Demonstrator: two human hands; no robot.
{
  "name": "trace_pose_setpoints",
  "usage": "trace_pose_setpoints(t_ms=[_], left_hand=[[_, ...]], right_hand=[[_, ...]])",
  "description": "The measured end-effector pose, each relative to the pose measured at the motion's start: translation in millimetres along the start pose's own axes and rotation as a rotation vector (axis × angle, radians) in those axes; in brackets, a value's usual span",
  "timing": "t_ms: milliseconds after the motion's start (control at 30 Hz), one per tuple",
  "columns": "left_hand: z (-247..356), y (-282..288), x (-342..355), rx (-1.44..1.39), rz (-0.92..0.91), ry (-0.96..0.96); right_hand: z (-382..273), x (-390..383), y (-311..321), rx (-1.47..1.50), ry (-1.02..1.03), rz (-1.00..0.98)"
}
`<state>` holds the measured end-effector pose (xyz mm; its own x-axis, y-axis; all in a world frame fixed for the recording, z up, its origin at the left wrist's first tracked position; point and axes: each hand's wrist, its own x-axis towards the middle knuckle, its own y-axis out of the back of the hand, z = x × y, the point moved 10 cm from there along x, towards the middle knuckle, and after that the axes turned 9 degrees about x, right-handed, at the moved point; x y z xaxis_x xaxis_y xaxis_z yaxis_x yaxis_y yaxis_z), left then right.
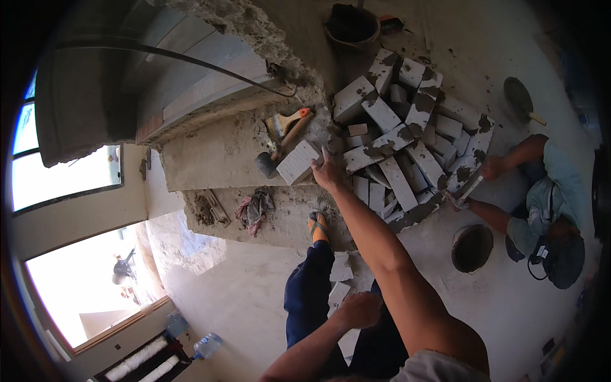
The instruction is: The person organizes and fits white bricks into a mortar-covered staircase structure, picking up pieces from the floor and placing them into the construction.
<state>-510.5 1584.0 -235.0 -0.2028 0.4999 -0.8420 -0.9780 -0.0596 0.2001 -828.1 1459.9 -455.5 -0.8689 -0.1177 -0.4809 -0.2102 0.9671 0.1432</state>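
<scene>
A white block [298, 163] with a grooved top lies tilted on the rough cement step [207, 156]. My right hand [329, 173] reaches out to it, thumb and fingers at its right end. Close to my body, my left hand [360, 310] is curled into a fist; what it holds, if anything, is hidden. Beside the block's left corner lies a hammer with a dark head [266, 165], its wooden handle running up toward a paint brush [289, 121] with an orange-tipped handle.
Right of the step, several white blocks [398, 181] are heaped, smeared with mortar. Buckets [472, 248] stand near a co-worker [554, 197], who holds a tool at the heap's edge. A rag [254, 211] and a trowel [218, 208] lie on the lower step by my foot [317, 226].
</scene>
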Motion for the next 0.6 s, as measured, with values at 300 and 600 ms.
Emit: trace_pose_setpoints(t_ms=[300,600], left_hand=[[-59.4,-6.9,130.4,-0.240,0.136,0.016],[-28.5,7.1,119.1,-0.298,-0.048,-0.334]], right_hand=[[-47.6,44.1,212.7,-0.010,0.391,0.687],[48.0,255.2,333.5,-0.854,0.127,0.594]])
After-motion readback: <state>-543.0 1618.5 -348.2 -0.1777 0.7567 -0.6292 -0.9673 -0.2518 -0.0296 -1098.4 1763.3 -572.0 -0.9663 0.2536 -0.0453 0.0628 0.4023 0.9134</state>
